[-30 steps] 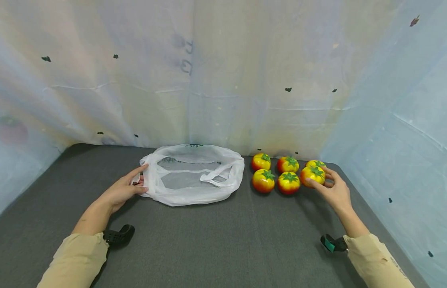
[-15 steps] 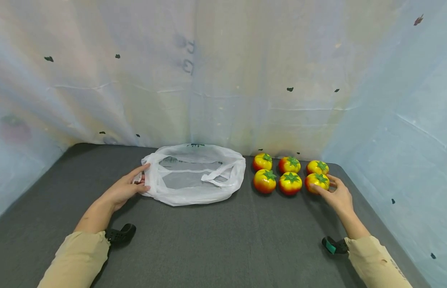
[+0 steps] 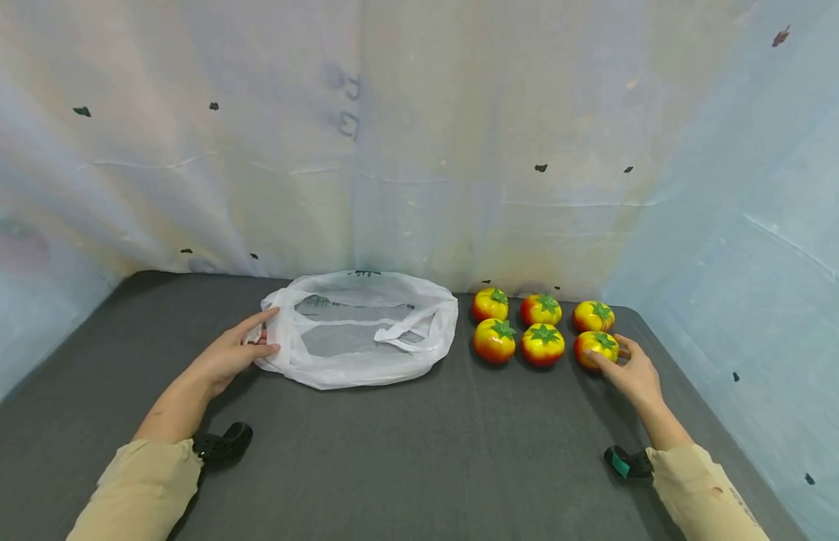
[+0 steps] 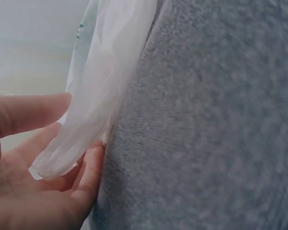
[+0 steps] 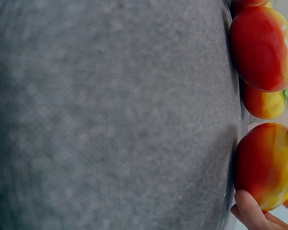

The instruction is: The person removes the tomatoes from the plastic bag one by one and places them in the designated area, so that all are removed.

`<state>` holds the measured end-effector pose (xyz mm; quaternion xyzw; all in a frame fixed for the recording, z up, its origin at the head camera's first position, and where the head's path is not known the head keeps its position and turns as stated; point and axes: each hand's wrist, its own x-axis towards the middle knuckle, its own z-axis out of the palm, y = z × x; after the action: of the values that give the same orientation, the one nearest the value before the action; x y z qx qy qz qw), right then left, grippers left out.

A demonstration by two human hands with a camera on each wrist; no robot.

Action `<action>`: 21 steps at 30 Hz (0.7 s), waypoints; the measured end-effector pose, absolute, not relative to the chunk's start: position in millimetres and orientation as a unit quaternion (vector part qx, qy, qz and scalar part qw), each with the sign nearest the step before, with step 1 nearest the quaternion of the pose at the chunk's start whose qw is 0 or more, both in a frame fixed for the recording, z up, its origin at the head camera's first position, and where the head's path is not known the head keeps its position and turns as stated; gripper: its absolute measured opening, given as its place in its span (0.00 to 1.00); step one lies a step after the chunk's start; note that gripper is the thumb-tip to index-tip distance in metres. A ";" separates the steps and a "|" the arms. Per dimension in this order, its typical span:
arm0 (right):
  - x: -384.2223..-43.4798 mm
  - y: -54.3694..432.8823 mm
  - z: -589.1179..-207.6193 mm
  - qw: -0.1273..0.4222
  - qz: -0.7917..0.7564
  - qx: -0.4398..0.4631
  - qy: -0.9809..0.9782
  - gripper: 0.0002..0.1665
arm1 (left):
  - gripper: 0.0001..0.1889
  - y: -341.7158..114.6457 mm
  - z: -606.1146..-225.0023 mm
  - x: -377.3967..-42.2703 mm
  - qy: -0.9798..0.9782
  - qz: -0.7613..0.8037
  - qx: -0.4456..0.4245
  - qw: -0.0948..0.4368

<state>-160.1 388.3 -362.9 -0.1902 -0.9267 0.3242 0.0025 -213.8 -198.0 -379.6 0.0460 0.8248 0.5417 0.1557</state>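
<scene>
- the left hand [image 3: 228, 357] pinches the near left edge of the bag [image 3: 362, 327], thumb on one side of the plastic and fingers on the other; the left wrist view shows the film [image 4: 93, 103] caught between thumb and fingers.
- the bag lies flat and open on the grey mat [image 3: 419, 443], its handles folded into the middle, just left of the tomatoes.
- the right hand [image 3: 632, 370] holds the front right tomato [image 3: 596, 347], fingers curled round its near and right sides; the right wrist view shows fingertips [image 5: 247, 208] under the fruit [image 5: 264, 165], which rests on the mat.
- six tomatoes sit in two rows of three: back row [image 3: 490, 303], [image 3: 541, 309], [image 3: 593, 316]; front row [image 3: 494, 340], [image 3: 543, 344] and the held one.
- the rows stand close together, at the mat's far right, near the sheeted wall [image 3: 419, 150].
- a black wrist strap [image 3: 223, 443] shows at the left sleeve, a green-tipped one [image 3: 622, 460] at the right.
</scene>
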 end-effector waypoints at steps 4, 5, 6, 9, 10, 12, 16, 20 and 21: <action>-158.9 388.6 -363.2 -0.018 0.318 -0.190 -0.929 0.58 | 0.40 -197.3 -376.2 -211.4 0.843 0.515 0.041 0.148; -158.8 388.6 -363.1 -0.021 0.317 -0.189 -0.929 0.59 | 0.39 -197.0 -375.1 -211.1 0.848 0.507 0.038 0.146; -158.5 388.7 -363.1 -0.025 0.317 -0.188 -0.929 0.60 | 0.39 -196.8 -373.9 -210.9 0.853 0.500 0.034 0.145; -157.8 388.9 -363.0 -0.030 0.319 -0.184 -0.929 0.61 | 0.40 -196.5 -370.1 -209.4 0.867 0.478 0.031 0.136; -157.6 389.1 -362.6 -0.030 0.320 -0.184 -0.929 0.61 | 0.41 -196.3 -369.0 -209.0 0.872 0.471 0.033 0.131; -156.6 389.0 -360.7 -0.028 0.321 -0.184 -0.929 0.61 | 0.44 -195.8 -366.3 -207.7 0.881 0.456 0.041 0.118; -155.4 388.2 -354.9 -0.010 0.310 -0.185 -0.933 0.61 | 0.45 -193.5 -362.5 -205.5 0.915 0.392 0.072 0.062; -155.5 382.7 -350.0 0.038 0.304 -0.173 -0.936 0.59 | 0.44 -190.2 -359.9 -202.5 0.943 0.318 0.099 -0.008; -155.7 379.8 -348.7 0.055 0.305 -0.168 -0.936 0.59 | 0.44 -189.5 -359.6 -201.5 0.946 0.306 0.103 -0.021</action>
<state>-155.7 379.8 -348.7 -0.1685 -0.9356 0.3054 0.0548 -201.5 -189.5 -359.6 0.1025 0.9462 0.3063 -0.0214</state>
